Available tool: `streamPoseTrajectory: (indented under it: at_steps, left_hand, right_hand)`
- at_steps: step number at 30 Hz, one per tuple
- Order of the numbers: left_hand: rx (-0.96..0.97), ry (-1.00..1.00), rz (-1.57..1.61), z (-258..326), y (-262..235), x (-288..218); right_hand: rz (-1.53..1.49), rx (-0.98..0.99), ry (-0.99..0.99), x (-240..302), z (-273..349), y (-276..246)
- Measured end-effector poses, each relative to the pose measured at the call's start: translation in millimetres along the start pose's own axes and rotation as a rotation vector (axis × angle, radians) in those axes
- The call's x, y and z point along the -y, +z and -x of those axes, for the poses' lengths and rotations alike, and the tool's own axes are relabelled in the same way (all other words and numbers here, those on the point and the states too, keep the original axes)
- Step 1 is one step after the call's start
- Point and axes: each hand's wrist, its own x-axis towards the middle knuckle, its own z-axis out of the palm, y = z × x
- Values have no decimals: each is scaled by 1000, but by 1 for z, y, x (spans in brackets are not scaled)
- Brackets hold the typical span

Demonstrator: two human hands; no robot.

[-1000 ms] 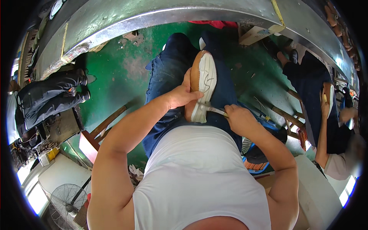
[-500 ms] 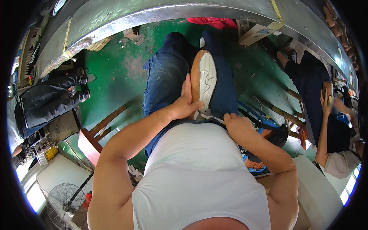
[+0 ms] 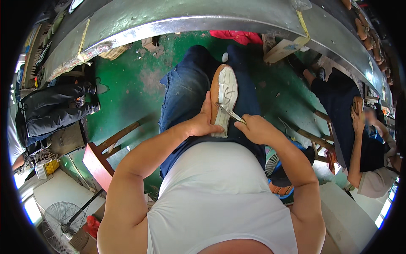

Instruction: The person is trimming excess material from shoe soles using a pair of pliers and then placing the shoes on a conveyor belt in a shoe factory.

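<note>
A tan shoe upper with a whitish underside (image 3: 228,89) lies bottom up on my thighs, its toe pointing away from me. Pencil-like curved lines mark the underside. My left hand (image 3: 202,122) grips it at the heel end, thumb across the underside and fingers along the tan left side. Closed round the handles of silver metal pincers (image 3: 231,113), my right hand (image 3: 259,128) is just right of the shoe. The pincers' head lies over the shoe's left edge near the middle; whether the jaws bite the material is too small to tell.
A metal-edged workbench (image 3: 190,26) curves across the far side. On the right, a person in dark clothes holds a brown shoe (image 3: 357,103); another person's dark trousers (image 3: 59,103) show at left. Nearby are a wooden stool (image 3: 99,158) and a fan (image 3: 63,224).
My right hand has come up from beside my waist, bringing the pincers across the shoe's middle. The left hand keeps its hold on the heel end. The whole view has shifted slightly.
</note>
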Motion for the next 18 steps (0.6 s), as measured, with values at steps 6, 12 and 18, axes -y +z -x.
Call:
streamPoseTrajectory:
  at_steps: [6, 12, 18]
  left_hand:
    - [-39, 104, 82, -8, -2, -3]
    - [-369, -39, 430, -64, -10, -5]
    - [-405, 2, 295, -71, -5, -7]
  right_hand:
    - [63, -181, 19, -13, -33, -11]
    - [-287, -117, -33, -6, -46, -63]
    - [-6, -99, -108, -6, -85, -71]
